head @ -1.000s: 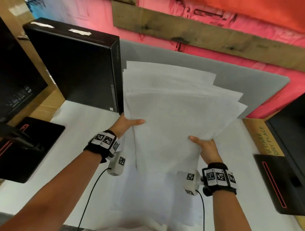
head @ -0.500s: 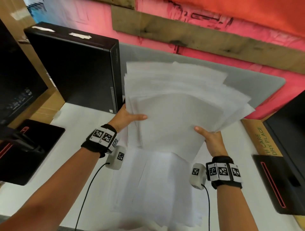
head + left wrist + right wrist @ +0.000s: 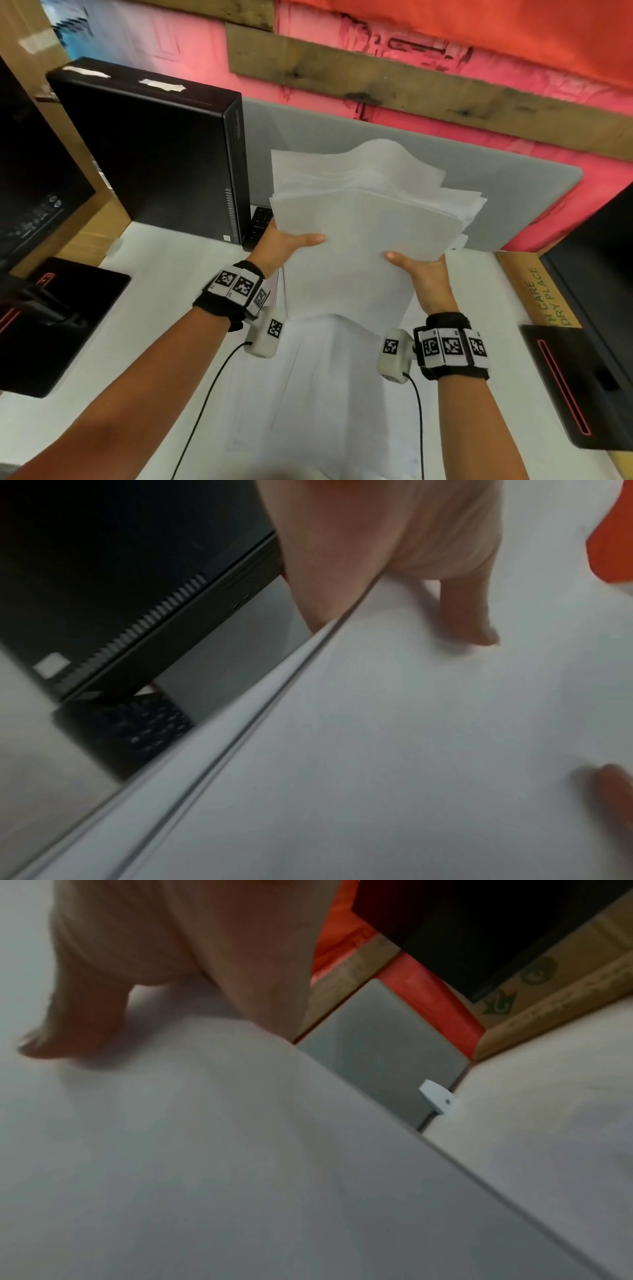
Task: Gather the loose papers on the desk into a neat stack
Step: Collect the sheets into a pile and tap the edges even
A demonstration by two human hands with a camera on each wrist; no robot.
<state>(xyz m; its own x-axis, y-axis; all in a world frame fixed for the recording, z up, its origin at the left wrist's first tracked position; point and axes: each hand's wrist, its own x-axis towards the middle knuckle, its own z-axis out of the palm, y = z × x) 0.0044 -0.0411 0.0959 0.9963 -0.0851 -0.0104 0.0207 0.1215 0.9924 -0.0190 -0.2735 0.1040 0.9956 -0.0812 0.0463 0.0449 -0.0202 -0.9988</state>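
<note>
Papers (image 3: 370, 236) squared narrower since before, left hand (image 3: 279, 248), right hand (image 3: 423, 277) holding sides

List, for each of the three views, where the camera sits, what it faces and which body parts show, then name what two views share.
Head: worn on the head, looks down at the desk; both forearms, left hand and right hand grip the paper stack.
Left wrist: along the left hand; thumb on the stack, black computer tower beyond.
Right wrist: along the right hand; thumb on the stack, grey divider beyond.
Shared: stack, all three.
</note>
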